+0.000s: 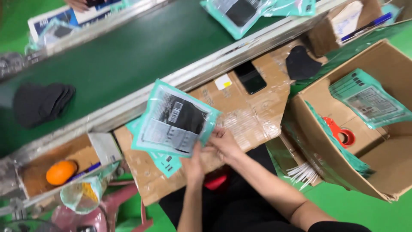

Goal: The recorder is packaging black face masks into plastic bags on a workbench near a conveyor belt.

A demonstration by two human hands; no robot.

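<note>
At a cardboard-topped bench (257, 116) beside a green belt (120, 56), the left hand (193, 165) and right hand (225, 144) pinch a teal packet (174, 120) by its lower edge, apparently mid-packing, above 1 more pouch (165, 162), carton (386, 163) at right.

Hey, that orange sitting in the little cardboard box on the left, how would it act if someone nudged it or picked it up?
The orange is round and lies loose, so a nudge would probably roll it until the cardboard box wall stops it. It looks solid, likely fairly heavy for its size. Its skin seems dull rather than glossy, so probably not slippery.
</note>
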